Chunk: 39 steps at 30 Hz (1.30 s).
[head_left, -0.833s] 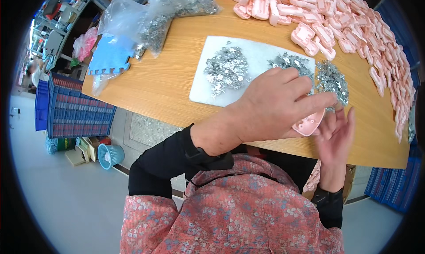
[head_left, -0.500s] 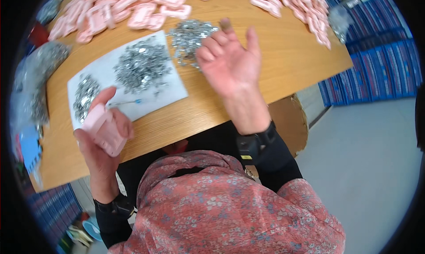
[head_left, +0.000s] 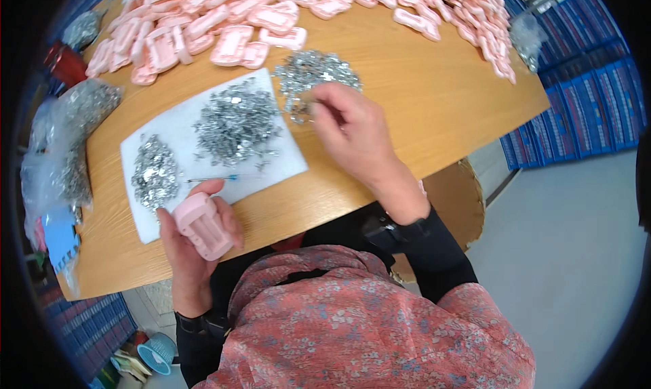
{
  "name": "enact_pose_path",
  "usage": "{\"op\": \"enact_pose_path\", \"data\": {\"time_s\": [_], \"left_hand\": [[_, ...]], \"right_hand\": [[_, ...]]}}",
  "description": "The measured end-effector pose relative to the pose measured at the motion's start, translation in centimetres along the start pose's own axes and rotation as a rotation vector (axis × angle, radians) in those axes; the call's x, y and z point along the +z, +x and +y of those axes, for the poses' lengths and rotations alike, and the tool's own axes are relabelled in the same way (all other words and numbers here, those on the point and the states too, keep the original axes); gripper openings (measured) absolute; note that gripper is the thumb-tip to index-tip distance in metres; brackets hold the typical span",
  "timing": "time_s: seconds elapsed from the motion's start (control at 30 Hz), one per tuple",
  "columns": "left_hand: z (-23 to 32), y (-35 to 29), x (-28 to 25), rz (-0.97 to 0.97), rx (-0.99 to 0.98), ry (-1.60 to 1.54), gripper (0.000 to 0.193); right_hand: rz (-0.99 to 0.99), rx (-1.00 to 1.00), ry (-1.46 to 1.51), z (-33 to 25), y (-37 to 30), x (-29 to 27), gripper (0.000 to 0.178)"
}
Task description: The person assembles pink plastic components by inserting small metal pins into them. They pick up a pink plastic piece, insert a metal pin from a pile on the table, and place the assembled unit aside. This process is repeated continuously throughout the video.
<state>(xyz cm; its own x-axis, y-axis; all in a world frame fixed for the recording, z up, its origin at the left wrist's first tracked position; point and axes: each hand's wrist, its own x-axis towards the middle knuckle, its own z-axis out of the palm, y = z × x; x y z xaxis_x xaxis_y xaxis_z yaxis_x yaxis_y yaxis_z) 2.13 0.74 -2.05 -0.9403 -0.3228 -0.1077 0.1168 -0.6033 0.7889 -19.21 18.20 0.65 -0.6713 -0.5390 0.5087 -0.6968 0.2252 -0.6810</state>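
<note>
My left hand point(head_left: 184, 257) grips a pink plastic casing point(head_left: 205, 228), its hollow side with long recesses facing up, at the table's front edge. Over the near edge of a loose pile of small silver metal pieces point(head_left: 315, 70) is my right hand point(head_left: 359, 131), thumb and fingers pinched together. Whatever sits in that pinch is too small to make out. A white sheet point(head_left: 288, 162) bears two more heaps of shiny pieces, a large one point(head_left: 237, 125) and a smaller one point(head_left: 154, 172). Between them and my left hand lies a thin tool with a blue end point(head_left: 232, 177).
Many pink casings point(head_left: 271, 16) are heaped along the table's far side. Clear bags of silver parts point(head_left: 78, 141) and a blue foam piece point(head_left: 60, 236) line the left edge. Blue stacked items point(head_left: 576, 111) stand beyond the right edge; a cardboard box point(head_left: 451, 209) is below.
My right hand has turned from palm up with spread fingers to a downward pinch at the silver pile. My left hand still holds the casing, now farther right in view.
</note>
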Motion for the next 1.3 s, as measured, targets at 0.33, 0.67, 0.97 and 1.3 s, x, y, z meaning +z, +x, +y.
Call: {"op": "enact_pose_path", "data": {"time_s": [0.33,0.67,0.97,1.3], "left_hand": [[0.2,0.1,-0.4,-0.020,-0.091,0.012,0.093],[0.6,0.0,-0.4,-0.048,-0.046,0.020,0.060],[1.7,1.6,1.6,0.041,-0.281,-0.097,0.039],[0.5,2.9,2.7,0.093,-0.345,-0.127,0.041]], "right_hand": [[-0.258,0.071,-0.258,0.8,-2.0,-0.9,0.013],[-0.221,-0.091,-0.436,0.7,0.1,1.2,0.012],[-0.455,0.618,0.567,-2.0,-1.3,1.6,0.011],[-0.645,0.589,0.759,-4.3,-1.8,2.5,0.013]]}}
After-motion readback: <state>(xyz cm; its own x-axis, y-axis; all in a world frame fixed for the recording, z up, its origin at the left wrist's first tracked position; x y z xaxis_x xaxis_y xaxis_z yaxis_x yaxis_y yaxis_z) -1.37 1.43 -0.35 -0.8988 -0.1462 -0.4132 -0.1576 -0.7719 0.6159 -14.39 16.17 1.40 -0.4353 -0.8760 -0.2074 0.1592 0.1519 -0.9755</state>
